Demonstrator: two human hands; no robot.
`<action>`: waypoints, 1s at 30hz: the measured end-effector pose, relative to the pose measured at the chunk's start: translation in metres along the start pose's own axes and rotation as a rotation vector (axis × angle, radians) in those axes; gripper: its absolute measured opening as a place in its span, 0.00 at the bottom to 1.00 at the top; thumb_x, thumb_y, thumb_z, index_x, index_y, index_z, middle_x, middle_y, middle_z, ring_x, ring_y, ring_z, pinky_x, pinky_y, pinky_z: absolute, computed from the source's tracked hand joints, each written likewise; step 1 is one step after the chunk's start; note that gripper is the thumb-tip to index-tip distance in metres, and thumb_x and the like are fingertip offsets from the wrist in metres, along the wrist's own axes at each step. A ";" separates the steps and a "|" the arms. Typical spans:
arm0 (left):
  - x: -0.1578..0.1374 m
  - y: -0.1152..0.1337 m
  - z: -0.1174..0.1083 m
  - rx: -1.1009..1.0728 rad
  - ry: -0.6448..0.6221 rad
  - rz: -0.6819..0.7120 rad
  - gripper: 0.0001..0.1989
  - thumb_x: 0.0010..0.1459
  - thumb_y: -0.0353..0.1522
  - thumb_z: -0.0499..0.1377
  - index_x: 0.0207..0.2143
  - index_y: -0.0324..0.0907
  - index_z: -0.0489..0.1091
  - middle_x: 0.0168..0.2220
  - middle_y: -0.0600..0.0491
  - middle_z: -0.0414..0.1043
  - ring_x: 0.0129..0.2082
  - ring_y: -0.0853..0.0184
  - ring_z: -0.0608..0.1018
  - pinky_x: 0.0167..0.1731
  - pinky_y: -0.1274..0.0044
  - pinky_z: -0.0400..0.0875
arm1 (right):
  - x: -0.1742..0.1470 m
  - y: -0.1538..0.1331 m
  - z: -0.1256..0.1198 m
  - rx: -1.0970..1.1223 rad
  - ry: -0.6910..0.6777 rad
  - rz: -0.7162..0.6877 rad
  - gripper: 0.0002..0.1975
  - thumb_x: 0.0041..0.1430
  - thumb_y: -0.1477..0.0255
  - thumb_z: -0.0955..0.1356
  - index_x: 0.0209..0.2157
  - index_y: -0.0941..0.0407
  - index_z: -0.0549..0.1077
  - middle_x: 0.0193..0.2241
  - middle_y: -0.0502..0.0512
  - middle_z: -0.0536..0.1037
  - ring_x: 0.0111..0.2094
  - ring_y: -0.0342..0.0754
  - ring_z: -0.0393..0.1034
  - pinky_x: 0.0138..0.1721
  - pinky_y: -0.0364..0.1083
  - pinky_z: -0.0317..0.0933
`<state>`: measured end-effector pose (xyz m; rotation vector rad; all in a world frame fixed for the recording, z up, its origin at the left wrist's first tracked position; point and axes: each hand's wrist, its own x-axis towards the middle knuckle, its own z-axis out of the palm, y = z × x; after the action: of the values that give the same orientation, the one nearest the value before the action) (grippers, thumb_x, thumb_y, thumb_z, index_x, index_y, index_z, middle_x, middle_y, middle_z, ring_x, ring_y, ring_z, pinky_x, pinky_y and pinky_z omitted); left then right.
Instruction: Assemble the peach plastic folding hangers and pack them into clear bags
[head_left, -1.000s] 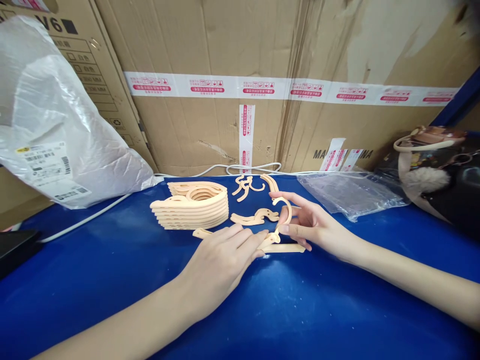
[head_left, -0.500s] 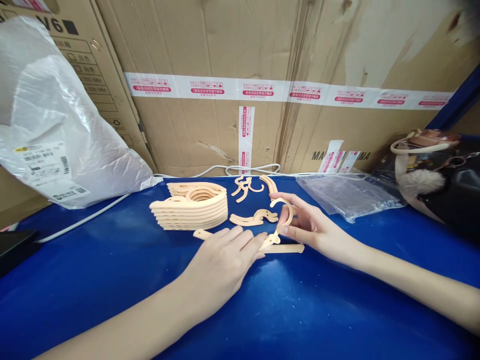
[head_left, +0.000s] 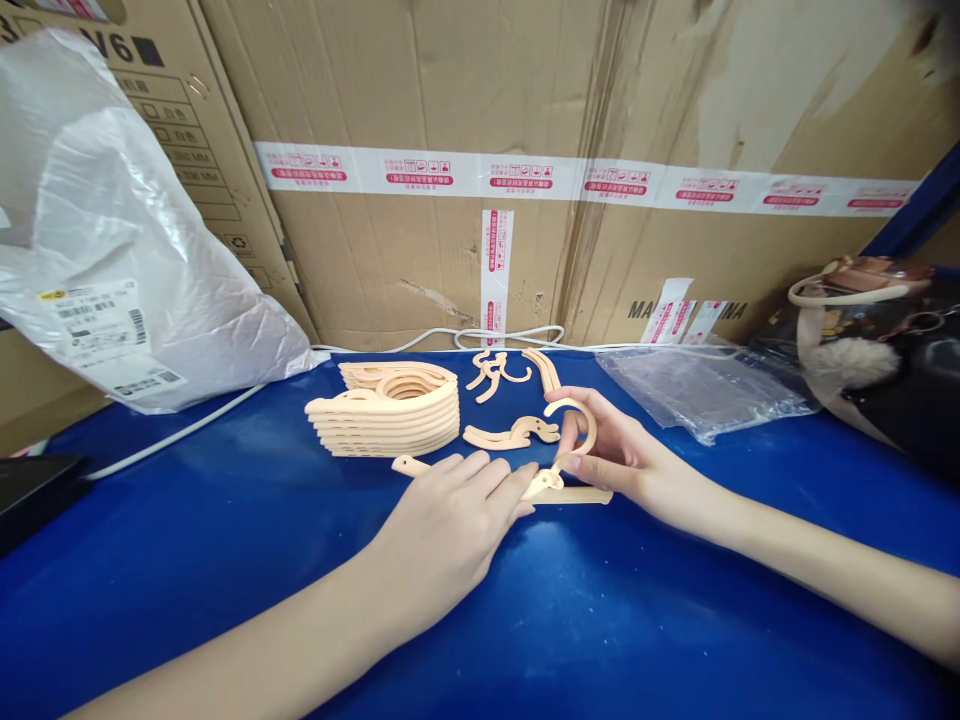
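My left hand (head_left: 454, 515) is closed over the pale beige arms (head_left: 581, 496) of a folding hanger, pressing them near the blue table top. The ends of these arms stick out on both sides of the hand; their middle is hidden. Between thumb and fingers, my right hand (head_left: 626, 455) grips the curved hanger hook (head_left: 591, 425), whose foot meets the arms at the left fingertips. Just behind lies a separate group of hanger pieces (head_left: 499, 438). A stack of several folded hangers (head_left: 386, 428) sits left of it.
Loose hooks (head_left: 495, 378) and curved hanger arms (head_left: 541, 370) lie farther back. A clear plastic bag (head_left: 697, 390) and a dark handbag (head_left: 892, 380) are at right. At left stand a white parcel (head_left: 142, 230) and a black object (head_left: 37, 495). Cardboard boxes (head_left: 420, 90) wall the back.
The view has shifted slightly. My right hand keeps its grip on the hook, which looks turned a little, and my left hand still holds the arms.
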<state>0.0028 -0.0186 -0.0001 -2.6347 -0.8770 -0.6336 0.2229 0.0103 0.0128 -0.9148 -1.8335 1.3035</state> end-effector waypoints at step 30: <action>0.009 -0.003 -0.022 -0.832 -0.264 -0.682 0.12 0.63 0.38 0.55 0.30 0.42 0.71 0.26 0.57 0.74 0.28 0.68 0.75 0.26 0.80 0.61 | -0.003 0.003 0.001 -0.886 -0.200 -0.382 0.10 0.66 0.67 0.63 0.46 0.53 0.72 0.46 0.56 0.71 0.48 0.50 0.64 0.49 0.50 0.60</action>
<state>0.0004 -0.0209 0.0235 -3.1400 -1.9971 -0.9848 0.2240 0.0078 0.0092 -0.7949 -2.6416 0.3165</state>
